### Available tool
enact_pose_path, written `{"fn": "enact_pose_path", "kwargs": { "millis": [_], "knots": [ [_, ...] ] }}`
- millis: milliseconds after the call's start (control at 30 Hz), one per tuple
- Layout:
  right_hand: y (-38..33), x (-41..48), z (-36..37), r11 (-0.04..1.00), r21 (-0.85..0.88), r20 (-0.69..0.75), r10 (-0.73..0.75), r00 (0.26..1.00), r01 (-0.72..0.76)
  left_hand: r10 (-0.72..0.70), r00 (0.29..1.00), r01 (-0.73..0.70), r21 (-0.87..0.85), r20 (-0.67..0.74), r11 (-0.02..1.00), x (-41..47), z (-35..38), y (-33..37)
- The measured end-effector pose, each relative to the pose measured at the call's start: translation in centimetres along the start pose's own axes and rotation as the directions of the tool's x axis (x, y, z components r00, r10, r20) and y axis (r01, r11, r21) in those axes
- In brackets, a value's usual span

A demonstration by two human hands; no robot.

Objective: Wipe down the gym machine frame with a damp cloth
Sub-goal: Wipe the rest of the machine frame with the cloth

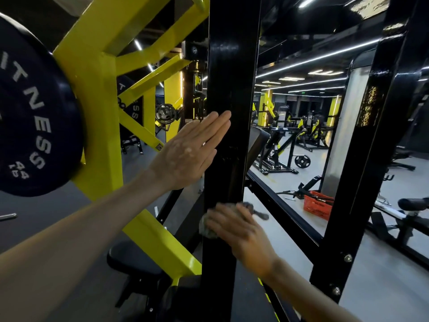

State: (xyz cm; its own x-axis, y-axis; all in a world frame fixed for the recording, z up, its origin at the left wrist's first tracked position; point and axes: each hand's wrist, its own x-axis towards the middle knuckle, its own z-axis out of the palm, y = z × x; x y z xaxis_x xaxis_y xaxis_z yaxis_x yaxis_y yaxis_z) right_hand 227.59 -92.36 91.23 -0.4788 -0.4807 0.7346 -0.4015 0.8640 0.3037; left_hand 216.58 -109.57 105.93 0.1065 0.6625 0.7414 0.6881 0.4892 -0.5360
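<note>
Far left, a matte black round weight plate [34,108] with white lettering hangs on a glossy yellow box-steel arm [92,112]. The left hand [192,149] is flat, fingers straight, resting on the shiny black upright [229,101]. Lower down, the right hand [236,226] seems to bunch a crumpled grey cloth [207,227] against that post, though it's blurry. There's pale grey gym floor, and far right an orange mesh basket [318,205] holding dark stuff.

Glossy black upright frame post [228,101], grey crumpled cloth [207,226] pressed against it
</note>
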Motion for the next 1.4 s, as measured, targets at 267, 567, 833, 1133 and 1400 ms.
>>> {"fn": "enact_pose_path", "kwargs": {
  "millis": [267, 567, 833, 1133, 1400],
  "knots": [
    [2.7, 6.8, -4.1, 0.984, -0.041, -0.281, 0.153, 0.947, -0.172, 0.014, 1.000, -0.014, 0.030, 0.015, 0.999, -0.2, -0.2, -0.1],
    [-1.6, -5.0, 2.9, 0.995, -0.044, 0.120, -0.089, 0.989, 0.094, 0.057, 0.997, -0.058, 0.020, 0.044, 0.998, -3.1, 0.4, 2.0],
    [1.3, 0.6, -1.1, 0.984, -0.130, 0.005, -0.124, 0.992, 0.124, 0.099, 0.990, -0.103, 0.037, 0.102, 0.994, -4.2, 0.0, 1.8],
    [4.3, 11.0, -5.9, 0.973, -0.170, -0.341, 0.092, 0.936, -0.158, -0.206, 0.967, 0.217, -0.060, 0.150, 0.974, -8.7, -0.1, 2.7],
    [-0.3, 0.2, 1.2, 0.995, -0.084, -0.145, 0.044, 0.988, -0.056, -0.196, 0.928, 0.236, -0.092, 0.317, 0.967, -13.4, 1.9, 5.5]
  ]
}}
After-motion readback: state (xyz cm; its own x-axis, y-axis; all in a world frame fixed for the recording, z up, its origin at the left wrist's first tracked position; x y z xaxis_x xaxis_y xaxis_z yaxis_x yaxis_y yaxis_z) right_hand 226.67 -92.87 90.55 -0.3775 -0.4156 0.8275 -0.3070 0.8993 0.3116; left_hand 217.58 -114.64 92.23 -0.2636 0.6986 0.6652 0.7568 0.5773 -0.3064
